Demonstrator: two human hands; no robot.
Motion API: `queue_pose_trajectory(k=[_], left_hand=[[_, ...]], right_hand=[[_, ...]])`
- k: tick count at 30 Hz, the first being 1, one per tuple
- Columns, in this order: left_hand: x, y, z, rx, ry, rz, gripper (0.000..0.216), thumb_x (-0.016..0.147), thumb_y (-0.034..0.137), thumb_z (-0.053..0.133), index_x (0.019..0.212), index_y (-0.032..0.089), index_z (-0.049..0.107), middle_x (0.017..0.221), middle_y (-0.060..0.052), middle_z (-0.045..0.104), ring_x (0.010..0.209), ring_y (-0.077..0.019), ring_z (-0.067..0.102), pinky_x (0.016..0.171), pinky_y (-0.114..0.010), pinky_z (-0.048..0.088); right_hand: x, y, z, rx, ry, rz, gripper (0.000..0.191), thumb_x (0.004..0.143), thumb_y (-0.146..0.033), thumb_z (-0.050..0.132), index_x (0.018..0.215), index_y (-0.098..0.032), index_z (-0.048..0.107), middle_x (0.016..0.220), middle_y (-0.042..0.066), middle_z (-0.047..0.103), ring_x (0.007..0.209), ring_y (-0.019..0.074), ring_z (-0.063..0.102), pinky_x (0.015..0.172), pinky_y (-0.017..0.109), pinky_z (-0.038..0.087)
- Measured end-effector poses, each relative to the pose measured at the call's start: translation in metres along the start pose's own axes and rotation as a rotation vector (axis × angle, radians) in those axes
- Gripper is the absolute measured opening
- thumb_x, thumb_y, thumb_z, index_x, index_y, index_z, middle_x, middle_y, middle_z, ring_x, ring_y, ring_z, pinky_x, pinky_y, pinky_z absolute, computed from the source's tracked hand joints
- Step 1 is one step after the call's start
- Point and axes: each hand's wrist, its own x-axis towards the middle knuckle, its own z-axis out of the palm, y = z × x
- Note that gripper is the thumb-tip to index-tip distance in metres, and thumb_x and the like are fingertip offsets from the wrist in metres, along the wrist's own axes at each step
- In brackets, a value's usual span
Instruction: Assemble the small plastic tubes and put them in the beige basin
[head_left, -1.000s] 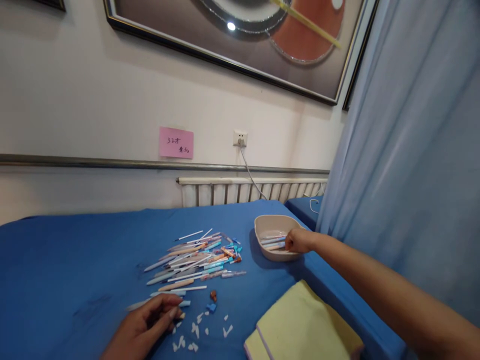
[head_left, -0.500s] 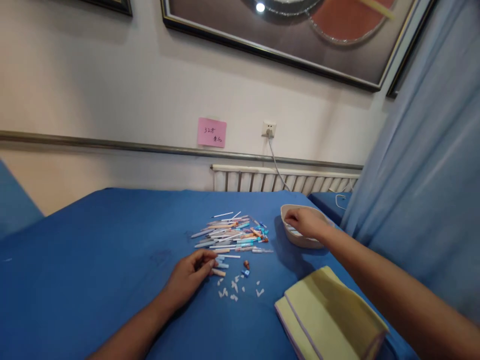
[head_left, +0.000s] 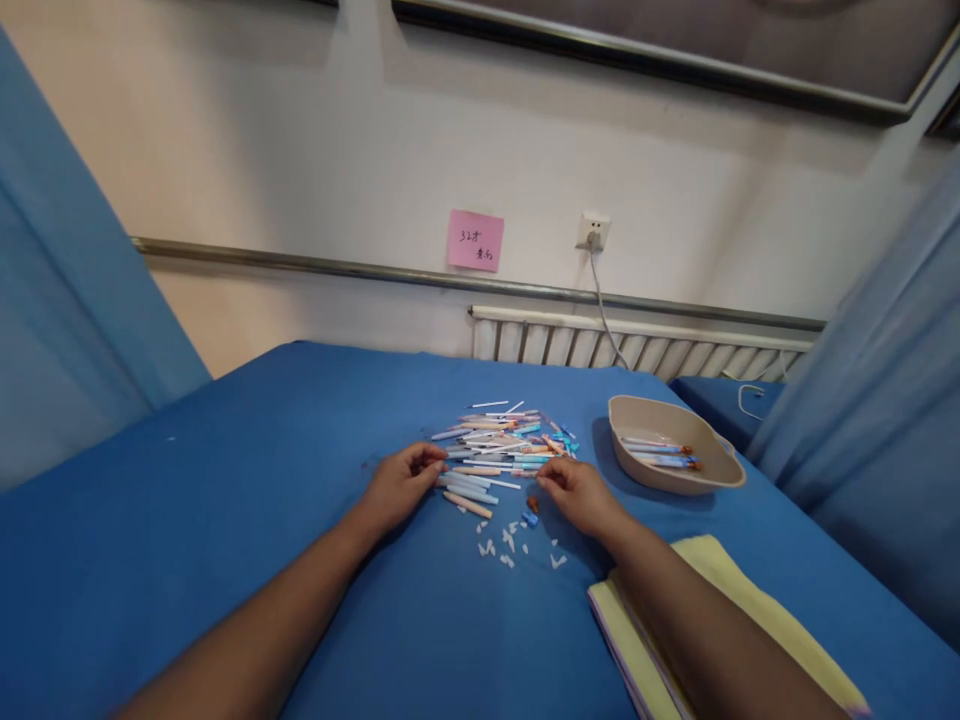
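Note:
A pile of pen parts, with pale barrels, white refills and coloured pieces, lies on the blue-covered surface. At its left end is my left hand, fingertips pinched together by the barrel ends; what they hold is hidden. My right hand reaches the pile's right side, thumb and fingers closed at a small part I cannot make out. Below the pile lie a few light blue barrels and a peach barrel. A brown piece and a blue piece sit near my right hand.
At the right stands a beige basin holding several pens. Small white bits are scattered in front of the pile. A folded yellow cloth lies under my right forearm. Blue curtains hang on both sides.
My right hand has come out of the basin and moved left to the pile. My left hand stays at the pile's left end, shifted slightly upward. The view has turned left.

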Motion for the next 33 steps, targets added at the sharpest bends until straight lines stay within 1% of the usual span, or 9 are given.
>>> queue_pose_trajectory(k=[4, 7, 10, 13, 18, 25, 29, 31, 33], left_hand=[[-0.005, 0.002, 0.004, 0.132, -0.099, 0.019, 0.025, 0.073, 0.038, 0.059, 0.087, 0.019, 0.064, 0.074, 0.0, 0.066, 0.07, -0.0175, 0.06, 0.066, -0.026, 0.046], [-0.006, 0.003, 0.005, 0.18, -0.109, 0.028, 0.025, 0.075, 0.039, 0.057, 0.089, 0.019, 0.064, 0.079, -0.001, 0.067, 0.074, -0.0185, 0.061, 0.069, -0.027, 0.046], [-0.003, 0.0, 0.006, 0.197, -0.077, 0.03, 0.026, 0.076, 0.038, 0.056, 0.091, 0.018, 0.064, 0.081, -0.002, 0.068, 0.076, -0.0188, 0.061, 0.071, -0.027, 0.046], [0.002, -0.006, 0.006, 0.191, -0.042, 0.01, 0.027, 0.075, 0.038, 0.056, 0.09, 0.017, 0.064, 0.08, -0.002, 0.067, 0.074, -0.0184, 0.061, 0.069, -0.028, 0.047], [0.005, -0.01, 0.009, 0.173, -0.001, 0.009, 0.026, 0.072, 0.038, 0.058, 0.087, 0.017, 0.065, 0.076, -0.001, 0.067, 0.071, -0.0177, 0.062, 0.067, -0.028, 0.048], [0.0, -0.003, 0.009, 0.156, 0.057, 0.017, 0.025, 0.072, 0.036, 0.057, 0.085, 0.017, 0.065, 0.076, -0.001, 0.067, 0.071, -0.0169, 0.062, 0.068, -0.028, 0.049], [0.001, -0.002, 0.0, 0.188, 0.116, 0.046, 0.027, 0.073, 0.037, 0.056, 0.089, 0.016, 0.065, 0.08, -0.003, 0.068, 0.073, -0.0176, 0.063, 0.069, -0.028, 0.048], [0.003, -0.003, -0.006, 0.208, 0.145, 0.056, 0.028, 0.074, 0.038, 0.056, 0.089, 0.016, 0.065, 0.08, -0.004, 0.069, 0.071, -0.0179, 0.063, 0.068, -0.028, 0.048], [0.006, -0.005, -0.011, 0.231, 0.162, 0.066, 0.029, 0.074, 0.038, 0.056, 0.089, 0.015, 0.065, 0.08, -0.004, 0.069, 0.072, -0.0183, 0.063, 0.068, -0.028, 0.048]], right_hand=[[0.003, 0.011, 0.005, 0.161, -0.018, 0.043, 0.015, 0.081, -0.027, 0.052, 0.08, -0.017, 0.063, 0.067, -0.001, 0.063, 0.058, 0.0125, 0.055, 0.055, 0.022, 0.041], [0.005, 0.006, 0.011, 0.19, -0.047, -0.021, 0.016, 0.082, -0.024, 0.05, 0.089, -0.018, 0.064, 0.07, 0.0, 0.065, 0.06, 0.0128, 0.058, 0.059, 0.024, 0.045], [0.007, -0.002, 0.017, 0.053, -0.052, -0.11, 0.017, 0.083, -0.021, 0.051, 0.094, -0.02, 0.064, 0.075, 0.001, 0.066, 0.07, 0.0147, 0.06, 0.07, 0.027, 0.045], [0.011, -0.012, 0.022, -0.144, -0.083, -0.125, 0.017, 0.082, -0.02, 0.054, 0.096, -0.021, 0.064, 0.09, 0.004, 0.067, 0.086, 0.0175, 0.059, 0.079, 0.028, 0.042], [0.015, -0.026, 0.025, -0.336, -0.213, -0.101, 0.018, 0.083, -0.019, 0.054, 0.098, -0.02, 0.061, 0.093, 0.005, 0.065, 0.09, 0.0182, 0.056, 0.077, 0.025, 0.038], [0.005, -0.031, 0.013, -0.499, -0.291, -0.162, 0.018, 0.084, -0.013, 0.046, 0.094, -0.017, 0.059, 0.091, 0.008, 0.064, 0.088, 0.0201, 0.055, 0.075, 0.027, 0.035], [0.002, -0.029, 0.009, -0.462, -0.276, -0.141, 0.018, 0.082, -0.011, 0.045, 0.092, -0.017, 0.058, 0.089, 0.008, 0.064, 0.086, 0.0195, 0.056, 0.073, 0.026, 0.035], [0.002, -0.025, 0.009, -0.379, -0.227, -0.121, 0.016, 0.081, -0.013, 0.046, 0.092, -0.017, 0.057, 0.088, 0.007, 0.064, 0.083, 0.0183, 0.057, 0.071, 0.026, 0.036], [0.003, -0.018, 0.011, -0.257, -0.143, -0.075, 0.014, 0.081, -0.016, 0.046, 0.091, -0.018, 0.056, 0.084, 0.005, 0.063, 0.077, 0.0169, 0.057, 0.068, 0.025, 0.037]])
